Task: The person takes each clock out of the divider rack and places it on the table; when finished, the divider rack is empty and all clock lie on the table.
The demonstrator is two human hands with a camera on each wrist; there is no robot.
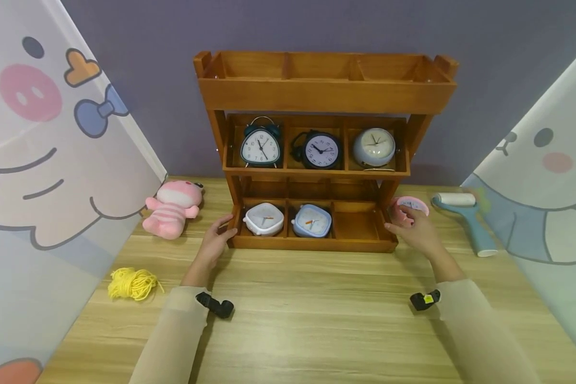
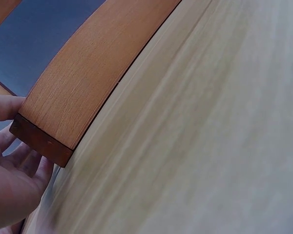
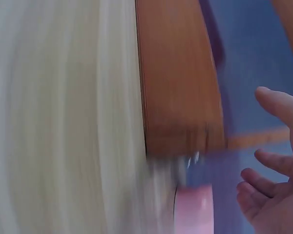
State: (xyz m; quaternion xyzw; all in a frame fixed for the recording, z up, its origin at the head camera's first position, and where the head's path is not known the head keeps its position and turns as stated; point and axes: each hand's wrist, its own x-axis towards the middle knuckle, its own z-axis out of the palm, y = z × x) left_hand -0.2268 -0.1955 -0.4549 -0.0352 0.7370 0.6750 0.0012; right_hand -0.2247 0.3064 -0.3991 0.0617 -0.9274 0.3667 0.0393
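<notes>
A brown wooden three-tier shelf (image 1: 326,96) stands at the back of the table. My left hand (image 1: 216,242) holds the left end of its bottom tier; in the left wrist view the thumb lies over the upper edge and the fingers reach round the end. Beside the right end is my right hand (image 1: 420,232), its fingers spread and apart from the wood in the right wrist view. A pink clock (image 1: 413,202) is just behind that hand, partly hidden by it. White (image 1: 264,218) and blue (image 1: 313,221) clocks sit in the bottom tier's left and middle compartments.
The middle tier bears a green twin-bell clock (image 1: 261,146), a black clock (image 1: 321,150) and a round pale clock (image 1: 375,146). At left lie a pink plush toy (image 1: 173,208) and yellow cord (image 1: 132,284); at right, a blue-handled lint roller (image 1: 472,221). Printed panels flank the table.
</notes>
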